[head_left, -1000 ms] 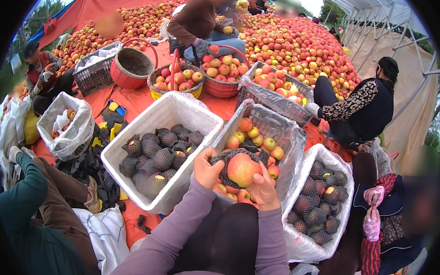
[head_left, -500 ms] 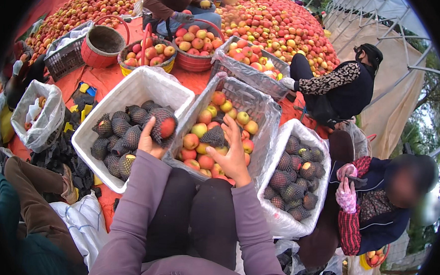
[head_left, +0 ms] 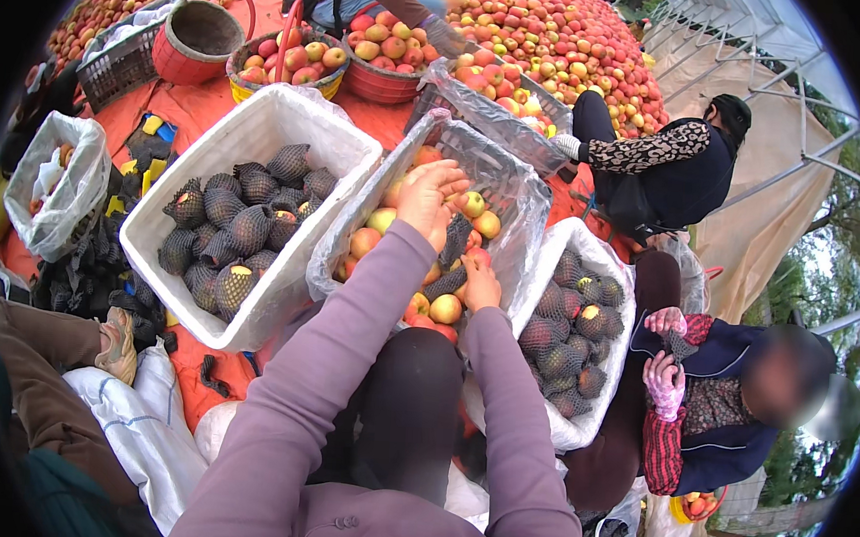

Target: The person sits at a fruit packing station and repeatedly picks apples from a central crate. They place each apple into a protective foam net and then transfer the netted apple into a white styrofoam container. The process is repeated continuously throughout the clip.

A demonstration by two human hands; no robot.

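The plastic-lined middle crate (head_left: pixel 512 190) of loose apples runs long from near to far between two white crates, and both hands reach into it. The left hand (head_left: pixel 432 199) lies farther in, fingers spread, palm down over the apples; whether it grips one is hidden. The right hand (head_left: pixel 481 283), nearer, curls by a dark foam net (head_left: pixel 456 239) that points far, its grasp unclear.

Middle crate open-topped, boxed in both sides.
White plastic crate of net-sleeved fruit (head_left: pixel 248 215) at 9 o'clock, second white crate (head_left: pixel 583 320) at 3 o'clock; plastic-lined crate of red-yellow apples (head_left: pixel 512 190) reachable from above.
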